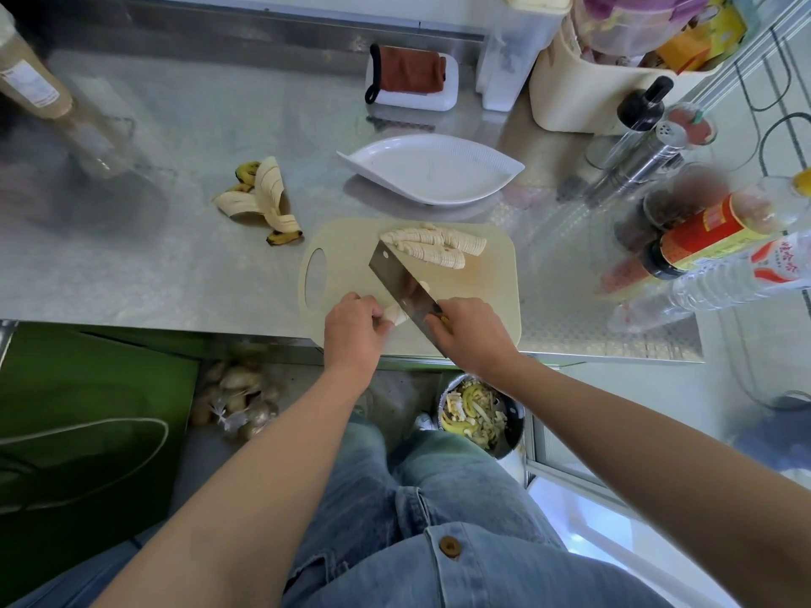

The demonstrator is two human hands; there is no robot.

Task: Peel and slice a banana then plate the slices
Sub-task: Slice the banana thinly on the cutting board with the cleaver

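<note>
"Well, starting at the left, we record the banana peel [259, 199] lying open on the tabletop [175, 265], apart from the cutting board [342, 256]. What of the left grip [353, 329]?"

"We find it pinched round a short banana stub [395, 317] at the board's near edge. The fingertips sit just beside the cleaver [401, 280], whose blade stands on the stub."

"And further right?"

"We see two rows of banana slices [432, 247] on the far half of the board, touching the blade's tip. Beyond them sits the white plate [434, 168], with nothing on it. The right grip [471, 333] is clamped on the cleaver's handle."

"Hazards, in our judgement?"

"Chiefly the fingers. The stub is so short that a cut drifting left would meet them. A soft stub may also slide under pressure and drop over the tabletop's front edge, which the board reaches. The wide blade could push the cut slices off their rows. The bottles [702, 239] crowd the right side, so a broad elbow swing during plating might topple one."
</note>
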